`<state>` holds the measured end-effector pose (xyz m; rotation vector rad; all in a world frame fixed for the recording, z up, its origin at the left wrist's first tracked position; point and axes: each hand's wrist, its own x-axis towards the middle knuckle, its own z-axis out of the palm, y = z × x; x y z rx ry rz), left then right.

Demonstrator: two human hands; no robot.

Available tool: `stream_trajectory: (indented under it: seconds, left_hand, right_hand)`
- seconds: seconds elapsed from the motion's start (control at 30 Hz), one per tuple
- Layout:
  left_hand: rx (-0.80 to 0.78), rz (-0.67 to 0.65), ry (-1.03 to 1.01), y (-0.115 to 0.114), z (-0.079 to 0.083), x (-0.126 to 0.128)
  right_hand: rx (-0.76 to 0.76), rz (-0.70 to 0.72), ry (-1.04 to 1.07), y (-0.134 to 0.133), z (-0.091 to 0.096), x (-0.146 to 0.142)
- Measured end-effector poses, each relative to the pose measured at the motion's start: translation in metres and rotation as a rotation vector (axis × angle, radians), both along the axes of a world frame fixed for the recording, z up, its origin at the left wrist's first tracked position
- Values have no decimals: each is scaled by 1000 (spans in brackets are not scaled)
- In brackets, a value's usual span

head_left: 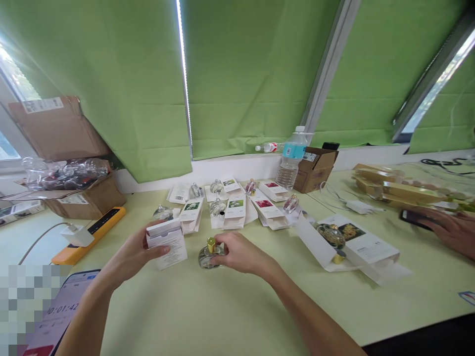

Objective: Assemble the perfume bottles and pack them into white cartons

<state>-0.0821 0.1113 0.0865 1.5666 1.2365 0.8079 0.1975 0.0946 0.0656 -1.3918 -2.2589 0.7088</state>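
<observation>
My left hand point(139, 252) is closed round a small white carton point(170, 247), tilted, with its printed back toward me. To its right, my right hand point(237, 252) grips a round glass perfume bottle point(207, 257) with a gold cap, low at the table surface. Just beyond the hands lie open white cartons with flower pictures, such as one with a green picture point(235, 212) and one with a red picture point(267, 210). Glass bottles rest beside them, among them a clear one point(217, 207) and a pinkish one point(291, 203). Another bottle point(162, 212) sits behind my left hand.
At right, a larger open carton point(371, 244) lies with a bottle point(332, 236) on it. Another person's hand point(452, 230) holds a dark phone point(415, 219). A water bottle point(292, 160) stands behind. At left are an orange power strip point(89, 237), cardboard box point(89, 198) and phone point(61, 306).
</observation>
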Motion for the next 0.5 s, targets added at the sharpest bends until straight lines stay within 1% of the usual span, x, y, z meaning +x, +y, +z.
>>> stream_trajectory:
  seconds: [0.13,0.2,0.3,0.4,0.5]
  left_hand:
    - [11,-19,9,1,-2,0]
    - [30,-14,5,2,-2,1]
    - [89,45,15,3,-3,5]
    - [163,119,44,3,-3,16]
    - [238,142,15,2,-7,31]
  right_hand:
    - [-30,16,19,-2,3,0]
    - [-51,20,66,-3,7,2]
    - [-118,24,188,-2,13,6]
    - [-166,-23,314,0,15,8]
    - [-107,-103,363,3,11,7]
